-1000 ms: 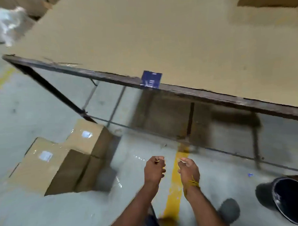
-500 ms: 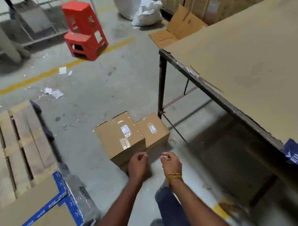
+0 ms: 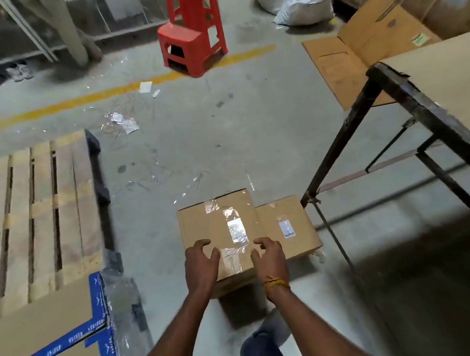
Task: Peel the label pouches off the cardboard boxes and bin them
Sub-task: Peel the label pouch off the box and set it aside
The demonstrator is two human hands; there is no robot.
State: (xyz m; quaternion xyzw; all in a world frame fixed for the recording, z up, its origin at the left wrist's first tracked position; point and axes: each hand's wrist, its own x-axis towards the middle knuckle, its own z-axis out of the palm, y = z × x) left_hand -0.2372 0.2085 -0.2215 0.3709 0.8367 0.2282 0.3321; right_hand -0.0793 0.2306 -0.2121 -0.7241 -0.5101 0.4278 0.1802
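Since the earlier frame both hands have closed on the near cardboard box [image 3: 220, 232] on the floor. Left hand [image 3: 201, 262] and right hand [image 3: 269, 257] hover at its near edge, fingers spread wide, holding nothing. The label pouch [image 3: 237, 229] remains stuck on top; the neighbouring box [image 3: 290, 226], just beside, keeps its label [image 3: 286, 228]. Judged: both peels outstanding; no bin in view.

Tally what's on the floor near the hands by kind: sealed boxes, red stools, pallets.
Sealed cardboard boxes: 2, a near box and a far box
Red stools: 1, the stool
Wooden pallets: 1, the pallet
Total: 4
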